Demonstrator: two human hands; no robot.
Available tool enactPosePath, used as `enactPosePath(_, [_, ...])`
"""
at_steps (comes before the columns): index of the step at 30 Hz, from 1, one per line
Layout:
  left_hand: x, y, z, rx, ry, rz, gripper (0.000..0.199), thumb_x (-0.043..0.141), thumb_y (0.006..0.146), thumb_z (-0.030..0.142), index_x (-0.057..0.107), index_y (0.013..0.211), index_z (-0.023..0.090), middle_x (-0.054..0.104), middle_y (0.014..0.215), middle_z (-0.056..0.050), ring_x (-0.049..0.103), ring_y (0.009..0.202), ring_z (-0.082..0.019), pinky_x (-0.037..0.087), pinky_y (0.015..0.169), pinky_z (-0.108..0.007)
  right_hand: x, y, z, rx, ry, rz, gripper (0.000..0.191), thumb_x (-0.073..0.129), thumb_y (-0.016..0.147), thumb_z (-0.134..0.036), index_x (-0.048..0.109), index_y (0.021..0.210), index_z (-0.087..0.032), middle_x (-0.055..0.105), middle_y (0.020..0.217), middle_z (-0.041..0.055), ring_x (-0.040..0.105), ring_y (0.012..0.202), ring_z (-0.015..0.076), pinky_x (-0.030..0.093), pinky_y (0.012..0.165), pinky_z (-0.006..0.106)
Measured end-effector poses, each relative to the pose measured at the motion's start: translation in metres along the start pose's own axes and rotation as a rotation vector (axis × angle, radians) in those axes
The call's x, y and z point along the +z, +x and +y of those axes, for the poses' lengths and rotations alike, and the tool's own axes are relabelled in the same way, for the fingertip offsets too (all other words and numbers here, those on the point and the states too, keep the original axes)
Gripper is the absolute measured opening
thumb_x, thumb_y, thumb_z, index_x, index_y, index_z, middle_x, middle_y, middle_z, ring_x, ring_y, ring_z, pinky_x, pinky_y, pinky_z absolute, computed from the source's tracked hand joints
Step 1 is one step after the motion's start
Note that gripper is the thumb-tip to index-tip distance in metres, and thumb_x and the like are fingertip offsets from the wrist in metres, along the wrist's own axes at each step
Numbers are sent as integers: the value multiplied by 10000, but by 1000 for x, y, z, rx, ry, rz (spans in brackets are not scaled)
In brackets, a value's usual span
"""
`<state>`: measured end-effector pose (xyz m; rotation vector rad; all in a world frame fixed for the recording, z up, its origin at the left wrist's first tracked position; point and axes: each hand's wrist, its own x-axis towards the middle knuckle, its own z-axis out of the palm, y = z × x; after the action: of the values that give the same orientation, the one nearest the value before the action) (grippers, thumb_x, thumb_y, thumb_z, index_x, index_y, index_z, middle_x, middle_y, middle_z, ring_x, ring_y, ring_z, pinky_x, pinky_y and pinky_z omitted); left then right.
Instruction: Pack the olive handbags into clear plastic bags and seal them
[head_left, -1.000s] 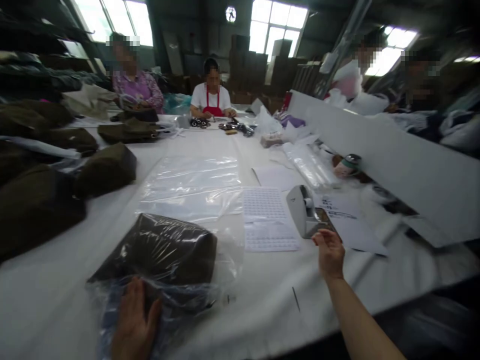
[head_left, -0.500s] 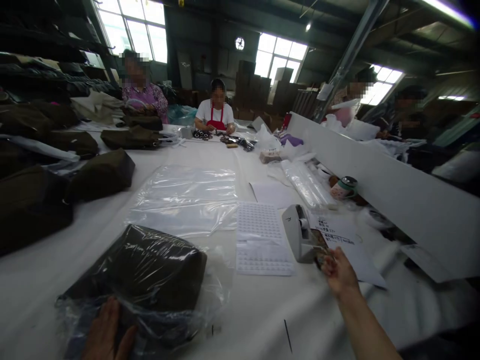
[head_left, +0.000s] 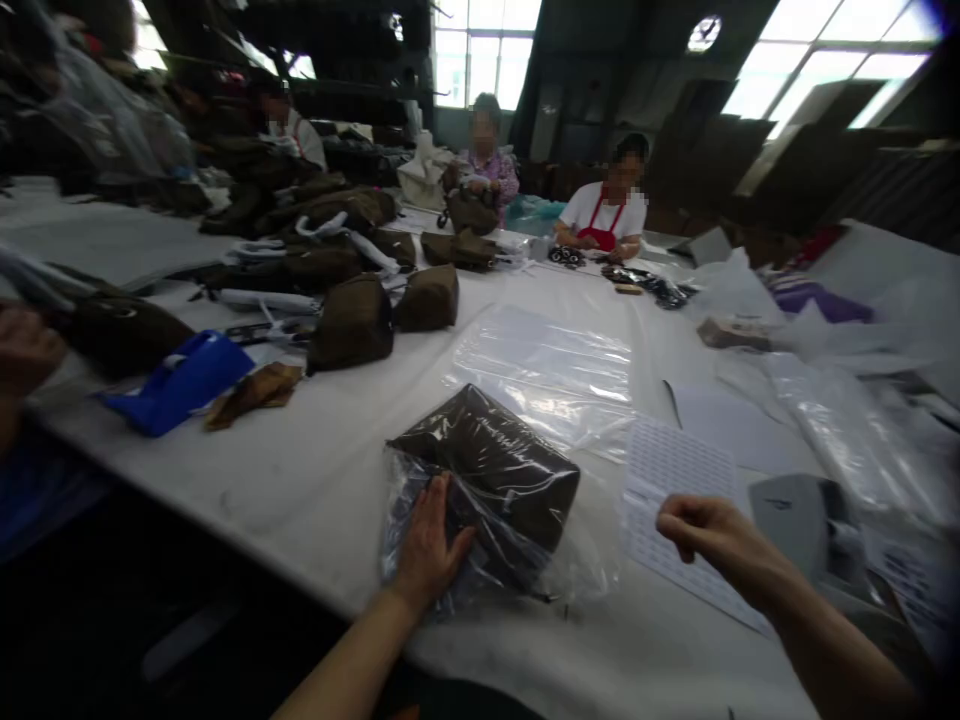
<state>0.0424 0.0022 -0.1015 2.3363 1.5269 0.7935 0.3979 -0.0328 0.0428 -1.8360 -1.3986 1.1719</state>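
A dark brown bag [head_left: 517, 450] lies on the white table inside a clear plastic bag [head_left: 487, 560]. My left hand [head_left: 431, 540] rests flat on its near left side, fingers stretched out and thumb apart. My right hand [head_left: 712, 535] hovers to the right, over a sheet of printed labels [head_left: 679, 460]. Its thumb and fingers are pinched together; whatever they hold is too small or clear to make out. Beside that hand stands a grey tape dispenser [head_left: 791, 510], partly behind my forearm.
Flat clear plastic bags [head_left: 547, 350] lie beyond the wrapped bag. More brown bags [head_left: 349, 322], a blue piece [head_left: 184, 385] and crumpled brown paper [head_left: 259, 393] are at left. Another person's hand [head_left: 30, 345] shows at the left edge. Co-workers [head_left: 604, 210] sit across the table.
The view has turned left. My right hand has come away from the tape dispenser toward the wrapped bag. My left hand stays flat on the plastic.
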Motion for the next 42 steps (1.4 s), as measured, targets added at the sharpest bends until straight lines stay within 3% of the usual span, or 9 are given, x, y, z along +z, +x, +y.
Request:
enactPosePath(5, [-2,-7,1,-36,-114,-6,839,467,887,408,-126,1430,166,300,1449,-157,205,1362,-275,280,1084,-509,137,62,-128,-288,-388,-530,222,602,744,-382,611,630,-192,558,513,-26,514,476,117,354,433,205])
enactPosePath(12, [-4,-11,-5,-52,-180,-15,814,470,876,431,-29,1442,126,263,1461,-174,208,1363,-272,281,1091,-503,226,104,-147,-459,-1188,-343,170,656,692,-301,692,691,-135,674,719,153,644,720,297,454,602,338])
enactPosePath(18, [-2,-8,0,-11,-79,-92,674,391,902,472,155,1439,142,218,1486,-128,144,1377,-285,260,1099,-494,177,136,-145,-335,-1313,-154,518,748,537,-599,680,785,-149,678,783,150,640,745,316,473,608,357])
enactPosePath(23, [-38,-15,-14,-52,-186,70,549,437,898,408,333,1379,165,272,1468,-126,150,1372,-309,235,1091,-514,119,101,-145,-326,-1283,95,421,621,789,-419,558,1105,-148,661,915,135,614,857,293,488,633,362])
enactPosePath(27, [-76,-29,-43,-668,-652,268,449,497,859,441,479,1225,183,441,1330,-138,406,1230,-282,336,1029,-459,149,15,-86,-919,-1005,104,424,521,820,-233,482,1236,-162,582,1170,116,537,1059,258,475,861,382])
enactPosePath(30, [-90,-21,-42,-1247,-1216,99,408,515,840,474,496,1129,188,524,1191,-127,579,960,-237,505,752,-365,198,-30,-23,-1200,-978,185,480,457,750,-120,524,1224,-159,561,1226,104,430,1210,277,379,984,402])
enactPosePath(32, [-99,-2,-24,-1386,-1528,-91,362,497,853,465,512,1073,178,579,1048,-101,606,802,-209,509,637,-327,216,-33,1,-1173,-949,315,480,444,741,-98,551,1202,-179,570,1218,109,398,1243,296,306,1028,464])
enactPosePath(36, [-132,54,27,-1077,-1949,-333,366,409,906,438,545,1060,136,608,967,-103,617,786,-197,520,714,-337,174,11,-25,-1020,-599,334,280,486,783,-128,655,991,-210,638,1121,77,532,1123,274,323,1026,480])
enactPosePath(42, [-169,81,27,-729,-1831,26,272,407,918,275,599,1027,115,621,970,-103,609,726,-160,539,672,-297,47,81,-105,-380,-9,620,369,563,791,-492,646,783,-133,687,730,99,654,704,244,521,656,345])
